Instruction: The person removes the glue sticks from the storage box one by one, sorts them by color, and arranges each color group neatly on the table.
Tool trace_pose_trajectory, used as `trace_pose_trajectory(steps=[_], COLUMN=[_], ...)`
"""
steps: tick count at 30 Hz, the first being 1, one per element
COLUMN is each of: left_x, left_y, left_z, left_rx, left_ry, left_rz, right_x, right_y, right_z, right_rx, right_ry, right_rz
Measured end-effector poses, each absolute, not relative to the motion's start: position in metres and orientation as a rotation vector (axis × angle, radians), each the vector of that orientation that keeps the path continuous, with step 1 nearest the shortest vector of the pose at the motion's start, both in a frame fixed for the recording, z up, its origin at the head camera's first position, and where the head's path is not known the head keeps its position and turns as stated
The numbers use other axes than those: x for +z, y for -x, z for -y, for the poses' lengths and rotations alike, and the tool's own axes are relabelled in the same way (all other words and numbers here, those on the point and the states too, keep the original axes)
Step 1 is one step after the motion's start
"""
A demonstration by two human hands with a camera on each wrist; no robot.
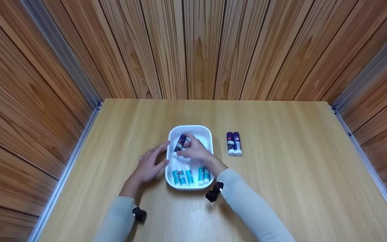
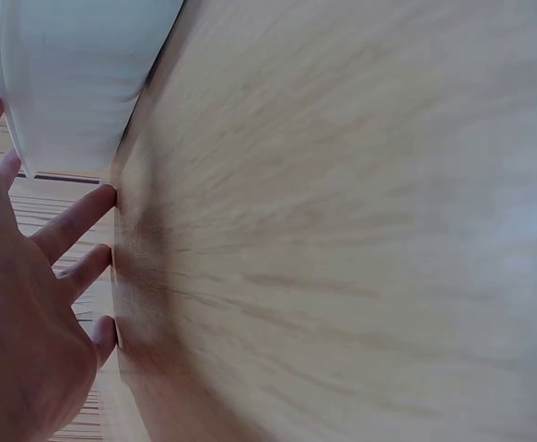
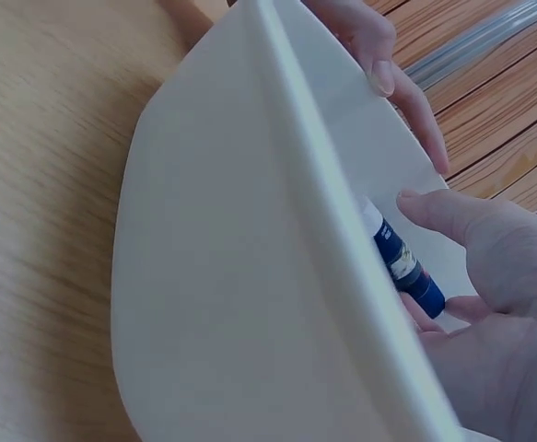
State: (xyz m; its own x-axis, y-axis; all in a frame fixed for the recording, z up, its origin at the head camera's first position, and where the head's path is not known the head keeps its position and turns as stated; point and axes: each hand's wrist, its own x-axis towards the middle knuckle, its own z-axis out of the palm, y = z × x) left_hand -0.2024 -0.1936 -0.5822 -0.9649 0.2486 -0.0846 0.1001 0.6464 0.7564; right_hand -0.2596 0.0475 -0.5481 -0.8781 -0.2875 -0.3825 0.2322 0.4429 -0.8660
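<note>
A white tray [image 1: 189, 128] stands on the table. Inside its upper left part lies a dark purple glue stick [image 1: 180, 143], tilted. My right hand [image 1: 198, 150] reaches into the tray and pinches this stick near its two ends; in the right wrist view the thumb is by the white end of the glue stick [image 3: 402, 264]. My left hand [image 1: 149, 164] rests against the tray's left side with its fingers spread; in the left wrist view some fingers of the left hand [image 2: 29, 304] touch the tabletop beside the tray wall [image 2: 75, 83].
Several teal glue sticks [image 1: 189, 177] line the tray's near end. Two purple glue sticks [image 1: 234, 144] lie side by side on the wooden table [image 1: 281, 174], right of the tray. Wood-panelled walls [image 1: 200, 50] border the back and sides.
</note>
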Motion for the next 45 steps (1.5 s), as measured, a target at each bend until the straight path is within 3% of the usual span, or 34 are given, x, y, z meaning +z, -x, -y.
trace_pose_trajectory(steps=[28, 35, 45], left_x=[-0.582, -0.583, -0.584], left_y=[0.205, 0.205, 0.205], left_z=[0.196, 0.194, 0.194], left_rx=[1.202, 1.206, 1.219], left_ry=[-0.306, -0.295, -0.291], left_rz=[-2.674, -2.682, -2.671], right_x=[-0.549, -0.565, -0.553], right_y=[0.258, 0.262, 0.255], right_z=[-0.040, -0.040, -0.039], right_rx=[-1.379, -1.404, -1.347], right_ry=[0.187, 0.298, 0.318], right_rz=[-2.118, -2.176, -2.156])
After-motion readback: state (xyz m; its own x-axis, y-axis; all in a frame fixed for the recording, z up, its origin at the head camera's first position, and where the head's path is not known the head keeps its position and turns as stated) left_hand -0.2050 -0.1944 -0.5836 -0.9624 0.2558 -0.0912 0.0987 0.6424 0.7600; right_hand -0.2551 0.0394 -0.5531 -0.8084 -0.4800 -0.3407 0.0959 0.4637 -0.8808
